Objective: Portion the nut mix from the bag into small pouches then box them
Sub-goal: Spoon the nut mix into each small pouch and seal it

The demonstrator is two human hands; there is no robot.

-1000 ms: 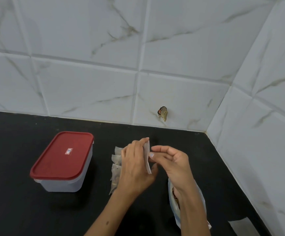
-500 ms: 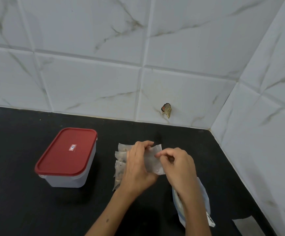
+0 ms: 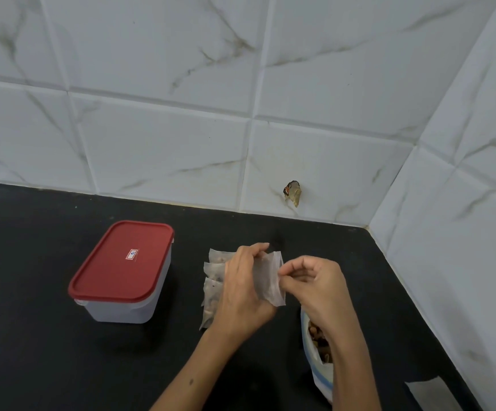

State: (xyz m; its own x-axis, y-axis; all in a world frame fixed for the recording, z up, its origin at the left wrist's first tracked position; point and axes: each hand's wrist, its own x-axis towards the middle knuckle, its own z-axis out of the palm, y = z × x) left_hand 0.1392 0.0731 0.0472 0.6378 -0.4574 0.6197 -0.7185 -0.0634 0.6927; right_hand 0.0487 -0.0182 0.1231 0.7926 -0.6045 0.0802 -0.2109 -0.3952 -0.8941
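An empty translucent small pouch [image 3: 269, 280] is held above the black counter between both hands. My left hand [image 3: 242, 287] grips its left side, and my right hand [image 3: 315, 284] pinches its right edge near the top. Behind my left hand lie several filled pouches [image 3: 212, 287] with nuts showing through. The open bag of nut mix [image 3: 318, 360] stands below my right wrist, partly hidden by the forearm. A white box with a red lid [image 3: 122, 271] sits shut to the left.
The black counter [image 3: 33, 336] ends at tiled walls behind and on the right. A small scrap of wrapper [image 3: 292, 192] sticks to the back wall. A pale flat sheet [image 3: 432, 393] lies at the bottom right corner.
The pouch has turned from edge-on to face-on between my hands. My right hand has shifted to pinch its right edge. The view has tilted slightly.
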